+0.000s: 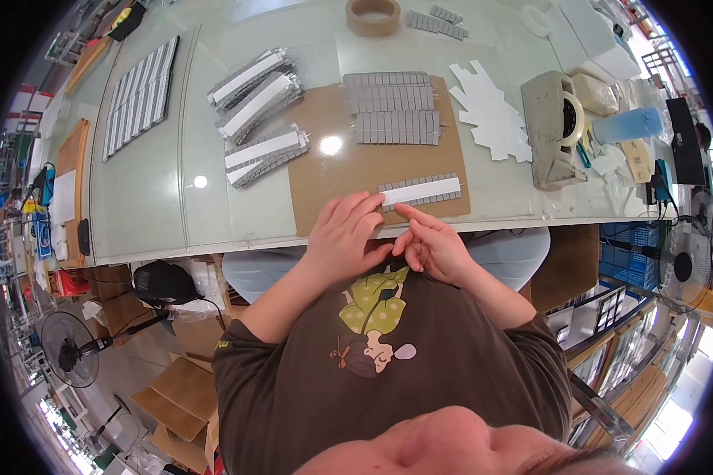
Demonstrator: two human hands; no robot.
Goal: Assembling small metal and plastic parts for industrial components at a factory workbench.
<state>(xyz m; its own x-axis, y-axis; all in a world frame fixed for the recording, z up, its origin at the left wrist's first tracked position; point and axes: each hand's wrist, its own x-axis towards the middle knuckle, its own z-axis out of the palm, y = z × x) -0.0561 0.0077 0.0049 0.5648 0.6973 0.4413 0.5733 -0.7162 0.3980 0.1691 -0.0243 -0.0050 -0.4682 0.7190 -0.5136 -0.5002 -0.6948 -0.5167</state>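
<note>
On the brown sheet near the table's front edge lies a strip of small grey segments with a white strip [424,191] along its top. My left hand [342,236] rests at its left end, fingers stretched out, fingertips touching the white strip. Close beside it, my right hand [437,247] has its index finger reaching to the strip's near edge and its other fingers loosely curled. Nothing shows between the right fingers. Below the strip, the left thumb and right fingertips nearly meet. Farther back on the sheet lie rows of grey segmented strips [392,93] without white tops.
Left of the sheet are stacked white-topped grey strips [257,103]. A striped panel [142,95] lies farther left. White labels [491,111], a tape dispenser [547,131] and a blue bottle [627,125] are at right. A tape roll [373,16] sits at the back.
</note>
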